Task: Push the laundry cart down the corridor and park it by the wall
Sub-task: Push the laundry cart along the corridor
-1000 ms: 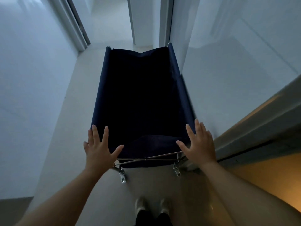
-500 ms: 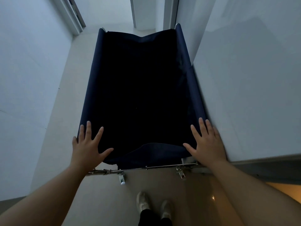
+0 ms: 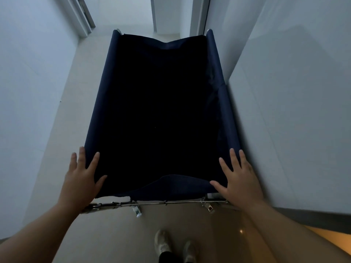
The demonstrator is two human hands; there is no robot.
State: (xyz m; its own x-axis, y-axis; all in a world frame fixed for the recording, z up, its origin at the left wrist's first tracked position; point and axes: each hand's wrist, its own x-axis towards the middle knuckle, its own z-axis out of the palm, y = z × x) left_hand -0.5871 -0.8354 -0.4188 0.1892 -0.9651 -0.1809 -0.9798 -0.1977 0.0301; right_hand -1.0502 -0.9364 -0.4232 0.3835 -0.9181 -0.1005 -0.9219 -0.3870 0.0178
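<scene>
A laundry cart (image 3: 159,114) with a dark navy fabric bag on a metal frame fills the middle of the corridor, its right side against the right wall (image 3: 284,111). Its inside is too dark to see. My left hand (image 3: 81,179) lies flat with spread fingers on the near left corner of the cart's rim. On the near right corner my right hand (image 3: 237,179) rests the same way, fingers apart. Neither hand curls around the frame. Two small castors (image 3: 137,211) show under the near crossbar.
The left wall (image 3: 28,92) leaves a strip of pale floor (image 3: 72,111) beside the cart. Door frames (image 3: 83,16) and an opening lie at the corridor's far end. My shoes (image 3: 171,245) stand just behind the cart. Warm light falls on the floor at the lower right.
The cart and I have moved forward down the corridor; the right doorway edge has slipped behind, and the cart sits closer along the right wall. Both hands stay flat on its near corners.
</scene>
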